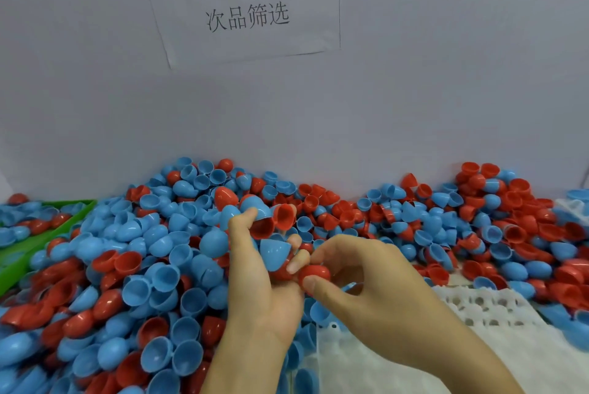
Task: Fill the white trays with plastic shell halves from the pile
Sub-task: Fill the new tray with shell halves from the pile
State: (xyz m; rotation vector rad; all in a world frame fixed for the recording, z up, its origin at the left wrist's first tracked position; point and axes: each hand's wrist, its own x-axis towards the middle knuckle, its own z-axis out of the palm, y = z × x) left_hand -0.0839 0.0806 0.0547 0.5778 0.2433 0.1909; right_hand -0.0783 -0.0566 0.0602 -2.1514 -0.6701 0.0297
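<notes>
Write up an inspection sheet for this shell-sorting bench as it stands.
Surface: hidden under the pile and trays.
Job's things: pile of blue and red shell halves reaches the wall; white tray at right, holes in view empty.
Clutter: green bin at left, partly buried in shells.
Grippers: left hand grips several shells, among them a blue shell; right hand pinches a red shell.
Cables: nothing seen.
Surroundings: pale wall with a taped paper sign in printed characters.

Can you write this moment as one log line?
left hand: holds several blue and red plastic shell halves | right hand: pinches red half | white tray: waiting
</notes>
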